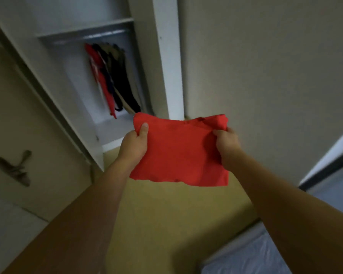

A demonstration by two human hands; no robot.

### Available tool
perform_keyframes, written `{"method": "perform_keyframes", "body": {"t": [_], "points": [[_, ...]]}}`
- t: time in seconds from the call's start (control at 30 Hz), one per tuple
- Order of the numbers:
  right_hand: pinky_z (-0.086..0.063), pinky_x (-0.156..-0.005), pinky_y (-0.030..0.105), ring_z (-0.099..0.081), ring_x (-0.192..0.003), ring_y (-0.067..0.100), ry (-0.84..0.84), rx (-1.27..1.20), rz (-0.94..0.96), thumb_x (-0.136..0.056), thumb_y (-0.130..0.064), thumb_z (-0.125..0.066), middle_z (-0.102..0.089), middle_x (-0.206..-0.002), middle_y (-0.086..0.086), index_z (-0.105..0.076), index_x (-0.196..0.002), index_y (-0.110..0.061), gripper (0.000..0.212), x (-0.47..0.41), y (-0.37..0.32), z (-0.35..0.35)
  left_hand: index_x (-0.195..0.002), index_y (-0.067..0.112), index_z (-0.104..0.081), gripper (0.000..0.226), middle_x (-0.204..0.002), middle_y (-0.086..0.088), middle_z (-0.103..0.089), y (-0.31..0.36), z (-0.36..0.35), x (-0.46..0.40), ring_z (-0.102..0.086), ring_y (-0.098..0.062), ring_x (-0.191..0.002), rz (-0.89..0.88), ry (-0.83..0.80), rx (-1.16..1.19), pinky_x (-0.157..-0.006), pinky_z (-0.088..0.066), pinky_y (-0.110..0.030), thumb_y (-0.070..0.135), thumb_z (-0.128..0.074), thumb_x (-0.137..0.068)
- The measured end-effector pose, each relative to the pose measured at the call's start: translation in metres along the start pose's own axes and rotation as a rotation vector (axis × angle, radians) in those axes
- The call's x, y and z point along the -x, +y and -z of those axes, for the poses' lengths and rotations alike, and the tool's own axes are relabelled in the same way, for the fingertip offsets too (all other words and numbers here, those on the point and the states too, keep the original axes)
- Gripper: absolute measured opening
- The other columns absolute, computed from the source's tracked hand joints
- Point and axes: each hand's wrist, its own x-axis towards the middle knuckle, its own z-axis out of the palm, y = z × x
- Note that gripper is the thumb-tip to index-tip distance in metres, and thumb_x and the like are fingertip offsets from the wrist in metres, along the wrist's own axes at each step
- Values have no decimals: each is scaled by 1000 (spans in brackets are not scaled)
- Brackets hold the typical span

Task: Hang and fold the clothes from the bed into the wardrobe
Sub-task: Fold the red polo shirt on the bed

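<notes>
while both hands are gripping a folded red garment (pixel 179 153), the open wardrobe (pixel 99 80) is standing ahead.
left hand (pixel 134 144) and right hand (pixel 227 144) are pinching opposite edges above yellow floor (pixel 162 214); bed (pixel 251 258) is lying lower right.

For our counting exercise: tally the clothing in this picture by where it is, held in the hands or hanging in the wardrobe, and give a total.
Held: 1, a folded red garment, gripped by the left hand and the right hand.
Hanging: too bunched and blurred to count; the hanging clothes in the wardrobe show red, dark and beige.
Total: 1 counted for sure, plus the uncounted bunch.
</notes>
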Motion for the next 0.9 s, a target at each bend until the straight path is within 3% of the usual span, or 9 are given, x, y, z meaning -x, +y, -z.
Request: {"method": "perform_keyframes", "body": {"t": [0.1, 0.2, 0.33, 0.37, 0.47, 0.63, 0.73, 0.9], "points": [[-45, -69, 30, -52, -74, 17, -118, -22, 74, -93, -15, -47, -58, -87, 3, -54, -108, -19, 17, -19, -56, -74, -107, 17, -62, 61, -94, 2, -65, 2, 66, -56, -60, -14, -80, 8, 49, 82, -79, -45, -34, 67, -29, -94], [-46, -83, 36, -56, -89, 21, -156, -28, 142, -94, -17, -47, -60, -100, 4, -54, -118, -18, 25, -45, -98, -140, -125, 12, -59, 71, -111, -4, -66, 7, 117, -112, -62, -22, -95, 24, 86, 124, -89, -49, -38, 68, -30, -92], [-47, -89, 41, -57, -95, 25, -244, -44, 154, -96, -18, -46, -60, -108, 7, -53, -117, -18, 22, -89, -140, -222, -95, 21, -62, 56, -90, 2, -65, 7, 165, -194, -61, -15, -78, 14, 137, 93, -66, -44, -29, 67, -30, -93], [-47, -91, 42, -57, -97, 26, -275, -61, 161, -96, -18, -46, -61, -109, 7, -53, -118, -17, 23, -103, -150, -244, -93, 21, -62, 57, -89, 1, -65, 8, 177, -217, -61, -16, -78, 8, 156, 80, -67, -44, -29, 67, -29, -94], [-45, -86, 40, -57, -93, 24, -369, -116, 189, -97, -18, -47, -61, -103, 4, -52, -124, -17, 27, -145, -182, -315, -111, 13, -63, 65, -96, -4, -65, 6, 214, -287, -61, -21, -82, -3, 259, 72, -79, -46, -35, 66, -30, -94], [-47, -82, 37, -59, -95, 28, -516, -178, 197, -97, -16, -50, -61, -110, 11, -55, -123, -14, 26, -211, -241, -429, -118, 7, -62, 64, -93, -2, -61, -1, 272, -401, -52, -10, -68, 22, 372, 61, -76, -41, -33, 60, -34, -97], [-49, -76, 36, -59, -83, 22, -566, -208, 203, -97, -15, -49, -63, -104, 10, -58, -115, -17, 20, -253, -278, -508, -123, 5, -58, 60, -113, -12, -64, -4, 312, -479, -55, -18, -83, 32, 435, 57, -79, -41, -34, 55, -36, -98], [-48, -88, 44, -61, -96, 27, -615, -179, 235, -98, -20, -49, -63, -114, 11, -54, -124, -16, 27, -331, -327, -647, -129, 9, -54, 54, -123, -12, -61, -30, 365, -625, -54, -21, -93, -16, 531, 93, -82, -39, -33, 51, -39, -98]]}}
